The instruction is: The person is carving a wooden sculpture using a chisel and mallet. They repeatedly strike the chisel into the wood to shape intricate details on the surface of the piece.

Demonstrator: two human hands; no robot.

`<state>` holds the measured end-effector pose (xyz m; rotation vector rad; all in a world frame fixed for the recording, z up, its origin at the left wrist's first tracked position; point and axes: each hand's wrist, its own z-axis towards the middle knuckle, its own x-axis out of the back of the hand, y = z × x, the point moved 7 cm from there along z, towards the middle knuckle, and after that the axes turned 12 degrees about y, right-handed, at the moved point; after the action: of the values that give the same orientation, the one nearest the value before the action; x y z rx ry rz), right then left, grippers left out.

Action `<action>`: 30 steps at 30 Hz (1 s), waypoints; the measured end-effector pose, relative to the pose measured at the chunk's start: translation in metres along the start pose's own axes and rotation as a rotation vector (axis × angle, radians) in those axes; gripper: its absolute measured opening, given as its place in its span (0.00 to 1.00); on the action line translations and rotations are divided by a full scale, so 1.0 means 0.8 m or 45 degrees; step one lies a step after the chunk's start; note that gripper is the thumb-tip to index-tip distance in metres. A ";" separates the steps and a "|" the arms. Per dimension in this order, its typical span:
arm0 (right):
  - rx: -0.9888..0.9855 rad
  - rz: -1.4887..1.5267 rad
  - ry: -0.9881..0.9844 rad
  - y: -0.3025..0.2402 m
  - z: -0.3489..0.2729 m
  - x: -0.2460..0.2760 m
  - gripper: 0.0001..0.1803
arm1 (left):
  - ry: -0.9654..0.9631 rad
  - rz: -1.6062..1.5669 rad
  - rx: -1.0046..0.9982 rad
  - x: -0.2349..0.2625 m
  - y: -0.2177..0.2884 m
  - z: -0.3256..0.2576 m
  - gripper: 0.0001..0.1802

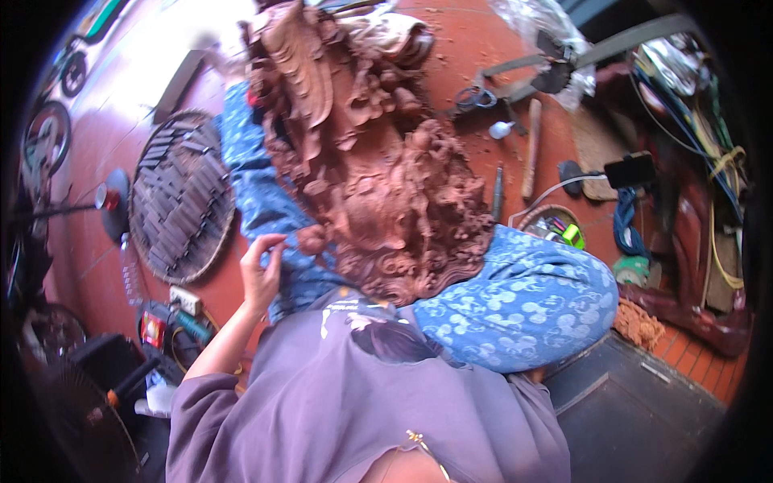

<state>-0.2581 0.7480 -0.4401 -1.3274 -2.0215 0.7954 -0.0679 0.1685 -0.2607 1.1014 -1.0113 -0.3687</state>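
A large reddish-brown wood carving (374, 205), cut deep with folds, scrolls and rounded shapes, leans across my lap between my legs in blue patterned trousers (523, 298). My left hand (262, 270) is raised over my left thigh, just left of a round knob (312, 240) on the carving. Its fingers are curled in a pinch, and whatever may be between them is too small to make out. My right hand is out of sight; no part of it shows beside the carving or my right leg.
At left, a round woven tray (229, 229) holds rows of carving tools. A power strip (186, 301) lies nearby. To the right are a wooden mallet handle (531, 149), a dark chisel (498, 191), scissors (475, 97) and a phone (630, 171). Wood chips litter the red tiles.
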 end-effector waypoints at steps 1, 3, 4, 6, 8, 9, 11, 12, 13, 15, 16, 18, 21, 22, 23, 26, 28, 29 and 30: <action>0.050 0.054 0.013 -0.006 0.009 -0.003 0.29 | -0.024 0.084 -0.092 -0.005 -0.006 0.003 0.05; 0.236 -0.183 0.274 -0.023 0.020 0.002 0.19 | -0.081 0.246 -0.328 -0.017 -0.011 0.004 0.05; 0.263 -0.466 0.498 -0.029 0.021 0.007 0.11 | -0.076 0.265 -0.502 -0.021 -0.007 0.002 0.06; 0.368 -0.364 0.563 -0.055 0.024 0.005 0.09 | -0.052 0.336 -0.432 -0.022 -0.020 0.001 0.07; 0.764 -0.700 0.896 -0.105 0.018 0.017 0.08 | -0.060 0.349 -0.401 -0.024 -0.023 -0.004 0.07; 0.677 -0.815 0.973 -0.116 0.027 0.029 0.09 | -0.054 0.381 -0.414 -0.024 -0.022 -0.007 0.07; 0.694 -1.087 1.044 -0.144 0.052 0.043 0.13 | -0.041 0.443 -0.355 -0.022 -0.022 -0.011 0.07; 0.686 -1.274 1.074 -0.152 0.065 0.048 0.16 | -0.035 0.460 -0.376 -0.021 -0.018 -0.013 0.07; 0.606 -1.376 1.052 -0.151 0.082 0.053 0.22 | -0.020 0.472 -0.368 -0.020 -0.015 -0.014 0.07; 0.354 -1.337 0.871 -0.132 0.121 0.060 0.29 | 0.001 0.480 -0.333 -0.020 -0.013 -0.014 0.07; 0.220 -1.292 0.831 -0.120 0.138 0.064 0.31 | -0.015 0.525 -0.357 -0.023 -0.010 -0.014 0.08; 0.266 -1.243 0.969 -0.111 0.156 0.068 0.33 | -0.023 0.562 -0.360 -0.029 -0.008 -0.012 0.09; 0.205 -0.961 0.798 -0.095 0.180 0.076 0.23 | -0.032 0.590 -0.405 -0.037 0.000 -0.011 0.11; 0.092 -0.680 0.687 -0.088 0.183 0.080 0.19 | -0.033 0.591 -0.388 -0.037 0.001 -0.009 0.11; -0.117 0.148 0.431 -0.077 0.181 0.074 0.16 | -0.025 0.573 -0.411 -0.038 0.004 -0.008 0.10; -0.045 1.033 0.161 -0.106 0.138 0.076 0.18 | -0.004 0.539 -0.469 -0.039 0.007 -0.008 0.10; 0.084 1.051 0.122 -0.114 0.085 0.066 0.22 | -0.014 0.558 -0.416 -0.037 0.001 -0.009 0.10; 0.154 1.065 0.127 -0.112 0.053 0.056 0.24 | 0.034 0.590 -0.449 -0.033 0.002 -0.011 0.10; 0.264 1.086 0.091 -0.110 0.017 0.046 0.26 | 0.027 0.580 -0.399 -0.031 -0.003 -0.012 0.09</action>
<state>-0.3319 0.7516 -0.3781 -2.0628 -1.2199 1.2466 -0.0728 0.1901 -0.2755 0.5703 -1.1083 -0.1374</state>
